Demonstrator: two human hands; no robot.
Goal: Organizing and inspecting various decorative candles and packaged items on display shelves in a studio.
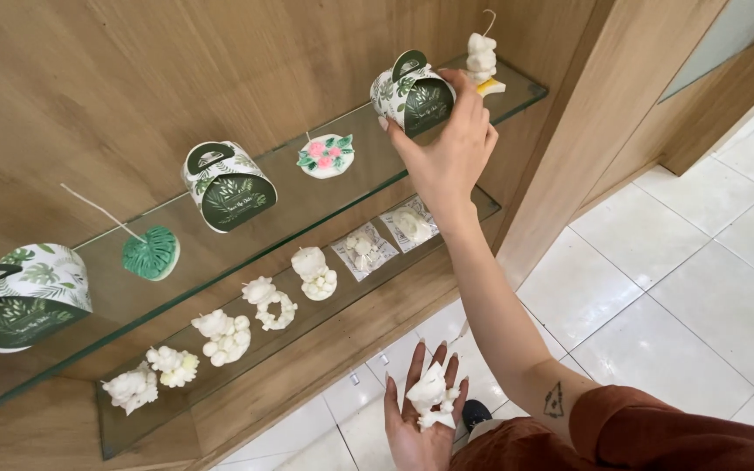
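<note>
Seen from above: 2 glass shelves against a wood-panelled wall, over pale floor tiles (700, 288). Right hand (448, 148) raised to the upper glass shelf (525, 92), fingers curled closed around a small leaf-printed gift box (412, 92) near that shelf's right end, just left of a white figure candle (482, 59) at the right corner. Left hand (422, 419) held low and palm up, fingers spread wide, cradling a white sculpted candle (430, 397) loosely rather than gripping it. Along the same upper shelf leftward: a round flower candle (325, 155), a second leaf-printed box (228, 186), a green leaf candle (151, 253), and a third box (28, 292) at the left end. On the lower glass shelf (124, 436), a row of white moulded candles (263, 305) and 2 clear packets (386, 237) toward the right end. Step in hand, by appearance: positioning the box on the shelf. Next move likely calls for a steady, level hold near the glass edge and the candle beside.
</note>
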